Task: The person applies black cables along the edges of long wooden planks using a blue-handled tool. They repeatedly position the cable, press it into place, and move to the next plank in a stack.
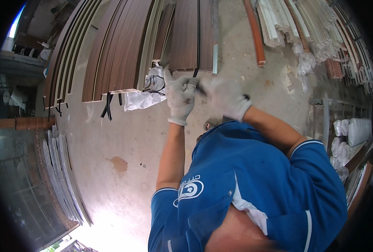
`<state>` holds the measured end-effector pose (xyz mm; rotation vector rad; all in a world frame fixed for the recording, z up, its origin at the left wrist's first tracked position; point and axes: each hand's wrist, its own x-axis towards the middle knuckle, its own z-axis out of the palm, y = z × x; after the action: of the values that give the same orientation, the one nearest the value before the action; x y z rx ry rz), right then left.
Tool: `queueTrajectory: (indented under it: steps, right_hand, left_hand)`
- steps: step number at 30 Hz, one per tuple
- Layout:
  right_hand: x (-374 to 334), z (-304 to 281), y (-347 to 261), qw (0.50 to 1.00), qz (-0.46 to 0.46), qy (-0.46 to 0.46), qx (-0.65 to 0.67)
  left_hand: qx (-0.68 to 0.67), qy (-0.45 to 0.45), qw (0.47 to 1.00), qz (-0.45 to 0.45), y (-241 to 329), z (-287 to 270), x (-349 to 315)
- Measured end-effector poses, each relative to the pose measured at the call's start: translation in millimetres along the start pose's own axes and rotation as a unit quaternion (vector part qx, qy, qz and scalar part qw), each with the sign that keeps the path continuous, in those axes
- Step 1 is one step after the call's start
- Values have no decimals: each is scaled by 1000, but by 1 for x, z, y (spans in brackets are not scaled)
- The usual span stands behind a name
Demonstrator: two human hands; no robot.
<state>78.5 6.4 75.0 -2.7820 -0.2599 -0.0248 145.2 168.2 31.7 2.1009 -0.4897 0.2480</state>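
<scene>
White knitted gloves cover both my hands. My left hand (180,95) is closed at the near end of a brown wood-grain panel (184,38), pinching a thin black rubber strip (198,42). The strip runs lengthwise along the panel's face. My right hand (229,100), just to the right, is smeared by motion. It is closed around a dark tool (201,89), whose tip points toward the left hand; a black end shows at the wrist side. Blur hides what kind of tool it is. Crumpled silvery plastic wrap (146,98) lies left of my left hand.
More brown hollow profiles (123,46) lie at left, with black strip ends (107,107) hanging off. An orange-brown bar (255,35) rests on the concrete floor (123,138). Wrapped white profiles (272,25) are stacked far right, and a metal rack (327,122) stands right.
</scene>
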Motion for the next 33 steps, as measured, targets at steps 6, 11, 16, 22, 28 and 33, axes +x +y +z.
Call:
queueTrajectory:
  steps: [6, 11, 16, 22, 28, 33]
  right_hand:
    - [13, -42, 49, 982, -42, 85, 165]
    - [86, -60, 101, 983, 118, 128, 66]
    - [134, -53, 101, 983, 128, 135, 10]
    - [82, -33, 67, 993, 76, 94, -6]
    - [16, -47, 48, 991, -16, 51, 121]
    - [25, -95, 60, 876, 67, 48, 476]
  left_hand:
    - [17, 22, 1000, 13, 1, -4, -2]
    - [42, -1, 999, 7, 0, -6, -2]
    - [42, -13, 999, -21, 1, -6, -2]
    - [10, 22, 1000, 1, 1, 1, -7]
    - [8, 8, 999, -41, -3, -2, -7]
    - [-30, 61, 993, -99, 25, -10, -21]
